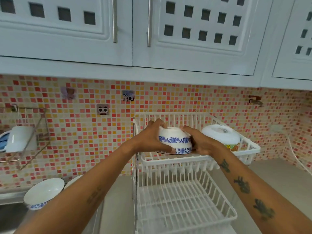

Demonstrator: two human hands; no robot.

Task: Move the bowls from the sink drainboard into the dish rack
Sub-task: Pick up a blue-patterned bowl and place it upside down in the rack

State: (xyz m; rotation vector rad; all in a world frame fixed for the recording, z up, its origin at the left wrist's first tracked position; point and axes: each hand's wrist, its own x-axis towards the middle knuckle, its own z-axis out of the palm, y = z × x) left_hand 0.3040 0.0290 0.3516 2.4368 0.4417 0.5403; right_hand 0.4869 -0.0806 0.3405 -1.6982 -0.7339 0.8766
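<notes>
Both of my hands hold one white bowl with blue flower bands [174, 141], turned upside down over the top tier of the white two-tier dish rack [248, 150]. My left hand [152, 137] grips its left side and my right hand [200, 142] its right side. A larger white bowl with a coloured rim [221, 135] lies upside down in the top tier to the right. On the steel drainboard [11, 195] at the lower left stands another blue-patterned white bowl [43, 191], with a second bowl [74, 180] partly hidden behind my left forearm.
The rack's lower tier [182, 205] holds nothing. White wall cupboards [118, 31] hang low overhead. A wire wall shelf with a white container [18, 141] is at the left. A white cable [297, 157] runs down the tiled wall at the right.
</notes>
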